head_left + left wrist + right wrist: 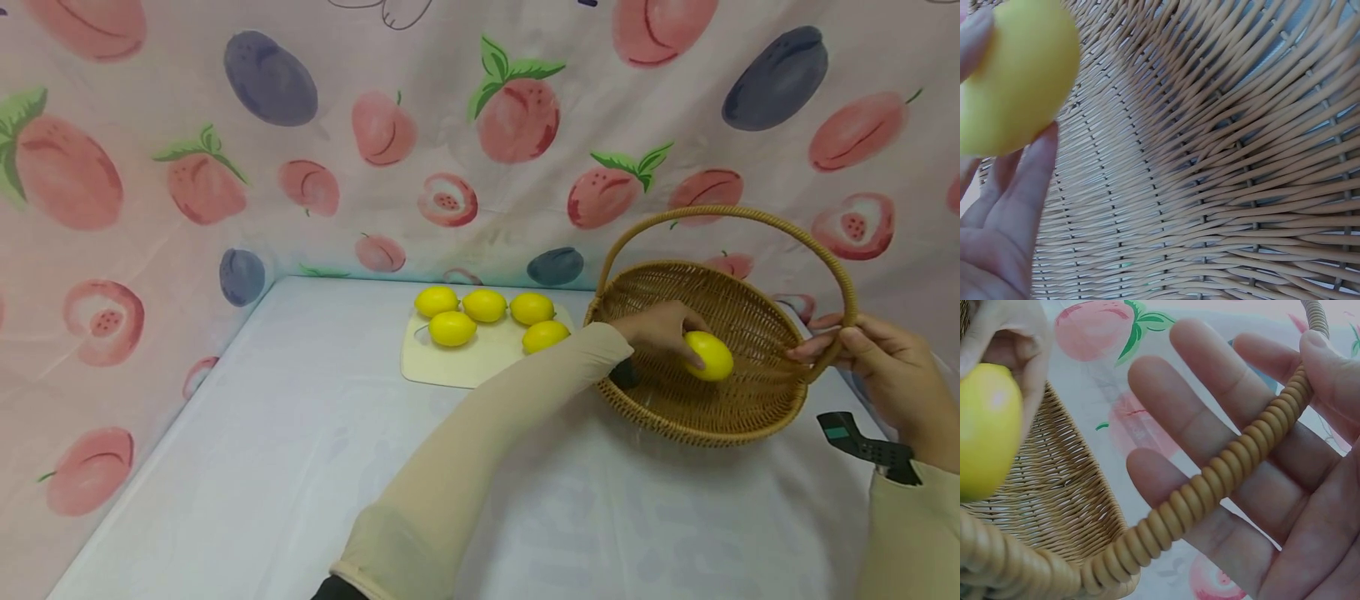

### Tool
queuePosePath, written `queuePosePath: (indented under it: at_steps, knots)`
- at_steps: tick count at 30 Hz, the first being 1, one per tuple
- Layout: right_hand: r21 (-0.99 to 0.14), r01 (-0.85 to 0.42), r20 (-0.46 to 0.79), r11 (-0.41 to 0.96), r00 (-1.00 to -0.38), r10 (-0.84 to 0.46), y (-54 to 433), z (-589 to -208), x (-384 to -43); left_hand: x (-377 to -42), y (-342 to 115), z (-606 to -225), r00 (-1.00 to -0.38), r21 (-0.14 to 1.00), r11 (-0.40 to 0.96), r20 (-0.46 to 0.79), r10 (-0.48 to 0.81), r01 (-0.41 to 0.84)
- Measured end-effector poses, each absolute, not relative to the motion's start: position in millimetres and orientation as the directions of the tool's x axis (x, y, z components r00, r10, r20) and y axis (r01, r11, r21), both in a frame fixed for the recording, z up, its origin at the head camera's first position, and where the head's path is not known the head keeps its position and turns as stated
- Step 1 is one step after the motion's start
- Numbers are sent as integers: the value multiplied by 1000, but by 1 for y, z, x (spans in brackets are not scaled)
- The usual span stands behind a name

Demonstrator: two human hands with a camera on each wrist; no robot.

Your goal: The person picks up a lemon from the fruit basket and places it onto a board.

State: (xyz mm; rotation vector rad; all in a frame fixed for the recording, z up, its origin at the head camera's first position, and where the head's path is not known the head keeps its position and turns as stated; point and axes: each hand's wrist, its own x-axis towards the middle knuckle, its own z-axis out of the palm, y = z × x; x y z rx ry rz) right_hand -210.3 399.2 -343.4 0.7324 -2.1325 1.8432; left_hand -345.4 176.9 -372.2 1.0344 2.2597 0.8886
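A yellow lemon (709, 357) is held in my left hand (663, 329), inside the tilted wicker basket (757, 408). In the left wrist view, the thumb and fingertips pinch the lemon (1022, 75) above the woven wall (1166, 187). My right hand (892, 362) is at the right side of the basket's arched handle (738, 212). The right wrist view shows the thumb pressing the handle (1197, 494) against the index finger, while the other fingers (1172, 412) extend fairly straight behind it. The basket's opening faces toward me.
Left of the basket, several lemons (483, 306) lie on a cream cutting board (465, 364), its right end partly hidden by the left sleeve (480, 450). A pale cloth covers the table (262, 433). Fruit-printed fabric (465, 125) hangs behind it.
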Motion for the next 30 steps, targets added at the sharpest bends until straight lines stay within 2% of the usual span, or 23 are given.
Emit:
queuePosePath:
  at_steps: [6, 13, 20, 26, 30]
  knots:
    - [-859, -511, 491, 26, -838, -239, 401, -343, -213, -350, 178, -370, -658, 713, 494, -60, 750, 498]
    - [-857, -515, 495, 13, -831, -254, 399, -341, -213, -350, 174, -364, -675, 708, 469, 14, 738, 528]
    - [-858, -513, 492, 23, -834, -248, 400, -343, -214, -353, 171, -359, -730, 725, 443, 120, 673, 528]
    - [-866, -494, 469, 78, -856, -217, 402, -345, -213, -358, 169, -353, -727, 771, 351, 203, 656, 532]
    - [-865, -495, 470, 81, -856, -214, 404, -345, -212, -358, 166, -346, -725, 789, 328, 204, 657, 519]
